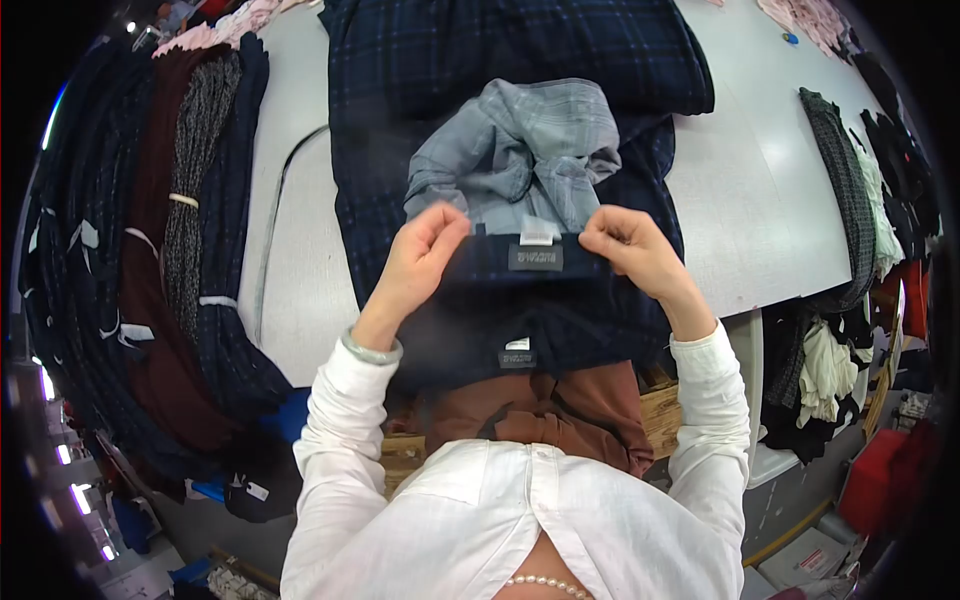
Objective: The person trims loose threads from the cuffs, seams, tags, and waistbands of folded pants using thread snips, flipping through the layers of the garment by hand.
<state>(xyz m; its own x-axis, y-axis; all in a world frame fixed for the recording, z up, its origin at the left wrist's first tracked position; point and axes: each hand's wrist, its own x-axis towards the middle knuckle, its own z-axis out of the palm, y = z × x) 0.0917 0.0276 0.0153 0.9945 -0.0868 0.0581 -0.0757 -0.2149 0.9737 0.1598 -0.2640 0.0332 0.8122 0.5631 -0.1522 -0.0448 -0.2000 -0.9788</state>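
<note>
My left hand point(425, 252) is closed at the left end of a dark garment's waistband, its fingers slightly blurred. My right hand point(625, 245) pinches the same waistband near its right end. Between them the dark navy garment point(490, 262) shows a grey label point(536, 257) and a white tag point(540, 232). A light grey-blue plaid cloth point(515, 130) lies bunched just beyond the waistband. Nearer my body, a second dark waistband shows another small label point(517, 358). Underneath and beyond lie dark blue plaid garments point(510, 45).
Bundled dark and maroon garments point(160, 250) hang over the left side of the white table point(290, 230). A grey garment point(838, 190) and black and white clothes point(828, 370) are at the right. A red box point(872, 480) stands low at the right.
</note>
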